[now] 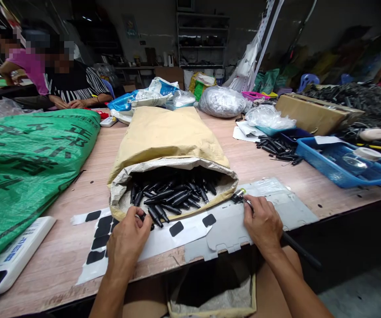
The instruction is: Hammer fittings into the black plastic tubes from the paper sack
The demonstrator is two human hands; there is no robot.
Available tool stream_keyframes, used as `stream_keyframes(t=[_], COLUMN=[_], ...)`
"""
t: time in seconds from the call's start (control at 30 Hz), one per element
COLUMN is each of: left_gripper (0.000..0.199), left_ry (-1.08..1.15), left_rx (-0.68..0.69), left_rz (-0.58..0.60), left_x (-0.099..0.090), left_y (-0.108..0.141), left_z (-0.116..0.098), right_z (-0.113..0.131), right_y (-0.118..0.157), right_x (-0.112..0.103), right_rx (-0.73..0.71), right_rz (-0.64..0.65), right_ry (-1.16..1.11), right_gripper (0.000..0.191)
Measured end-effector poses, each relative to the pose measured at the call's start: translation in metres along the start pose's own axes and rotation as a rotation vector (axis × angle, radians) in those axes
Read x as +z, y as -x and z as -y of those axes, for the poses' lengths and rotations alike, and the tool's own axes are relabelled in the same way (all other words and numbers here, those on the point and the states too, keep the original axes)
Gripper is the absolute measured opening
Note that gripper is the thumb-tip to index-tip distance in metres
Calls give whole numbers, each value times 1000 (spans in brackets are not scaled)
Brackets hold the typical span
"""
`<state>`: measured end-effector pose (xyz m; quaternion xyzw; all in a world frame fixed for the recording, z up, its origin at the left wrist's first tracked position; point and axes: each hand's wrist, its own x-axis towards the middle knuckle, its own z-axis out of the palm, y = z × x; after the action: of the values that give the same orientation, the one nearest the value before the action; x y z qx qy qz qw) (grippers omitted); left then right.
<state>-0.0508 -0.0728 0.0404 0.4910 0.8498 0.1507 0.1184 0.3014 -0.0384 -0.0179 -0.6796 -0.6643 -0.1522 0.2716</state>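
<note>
A yellow-brown woven sack (170, 132) lies on the table with its mouth toward me, and several black tapered tubes (173, 194) spill toward its rim. My left hand (129, 236) is closed at the front edge of the mouth, pinching a small black tube that the fingers mostly hide. My right hand (263, 223), right of the sack, is closed around a long black rod (301, 251). The rod's head, with a shiny and yellow-green part, rests by the sack's corner. Beneath lie white sheets bearing black rounded stickers (176, 229) and a grey plastic sheet (286, 207).
A green printed sack (34, 159) and a white scale-like device (21, 256) occupy the left. On the right stand a blue tray (339, 170), loose black parts (276, 148) and a cardboard box (313, 112). Another open sack (210, 304) sits below the table edge. Two people sit far left.
</note>
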Motion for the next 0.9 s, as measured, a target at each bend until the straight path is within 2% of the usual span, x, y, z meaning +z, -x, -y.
stream_keyframes(t=[0.1,0.23,0.3,0.37,0.4,0.47,0.5,0.57,0.63,0.77,0.9], left_gripper=[24,35,35,32,31,27,24,17,13,10,12], left_ry=[-55,-72,-64,-28,10,133,209,343,408,425,430], left_rx=[-29,11,26,38,80,254,376,610,740,778,757], left_rz=[-25,-38,-29,-78,-118,-161,-132,11,135,202,214], left_x=[1,-2,-4,-6,-6,-1,3,17,32,54,58], left_y=[3,1,1,6,10,23,31,45,54,52,46], left_z=[-4,1,6,9,8,2,-4,-19,-33,-44,-41], right_z=[2,3,4,4,5,5,6,5,3,-5,3], right_y=[0,0,0,0,0,0,0,0,-1,-2,7], right_x=[-1,-3,-4,-4,-4,-3,-3,-2,-3,-15,-41], right_rx=[19,48,63,73,75,74,74,79,71,56,106], right_rz=[11,23,28,31,31,30,29,32,54,74,11], right_ry=[-11,-16,-15,-13,-13,-10,-7,0,-10,-97,-363], right_gripper=[23,24,25,25,25,25,25,25,25,27,27])
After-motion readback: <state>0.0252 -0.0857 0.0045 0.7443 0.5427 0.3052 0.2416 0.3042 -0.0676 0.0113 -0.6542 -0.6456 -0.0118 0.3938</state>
